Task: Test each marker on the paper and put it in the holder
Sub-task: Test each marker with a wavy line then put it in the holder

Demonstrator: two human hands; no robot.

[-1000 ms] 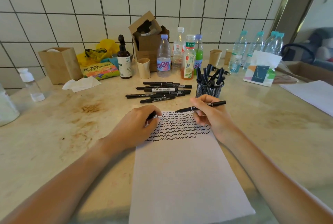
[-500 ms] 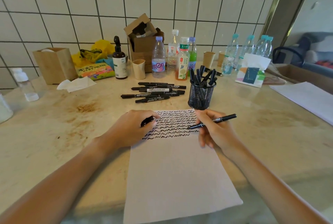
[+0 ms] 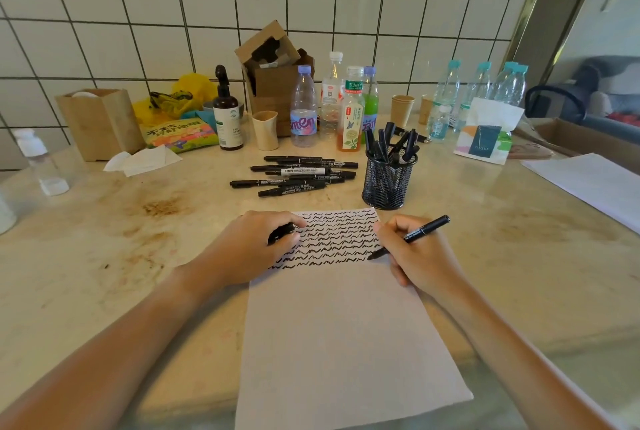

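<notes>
A white sheet of paper (image 3: 339, 332) lies in front of me, its top part covered with rows of black squiggles. My right hand (image 3: 415, 256) grips a black marker (image 3: 420, 232) like a pen, tip down on the paper at the right end of the lowest squiggle row. My left hand (image 3: 249, 249) rests on the paper's upper left corner and holds a black marker cap (image 3: 281, 232) in its curled fingers. A black mesh holder (image 3: 388, 180) with several markers stands just beyond the paper. Several loose black markers (image 3: 298, 173) lie to the holder's left.
Bottles (image 3: 330, 107), paper cups (image 3: 265, 128), a brown spray bottle (image 3: 227, 114), cardboard boxes (image 3: 273, 76) and a tissue pack (image 3: 486, 133) line the tiled wall. A second white sheet (image 3: 588, 184) lies at the right. A crumpled tissue (image 3: 142, 161) lies at the left.
My right hand brought the marker down from above the holder to the paper, tip now on the lowest row. My left hand stayed put with the cap.
</notes>
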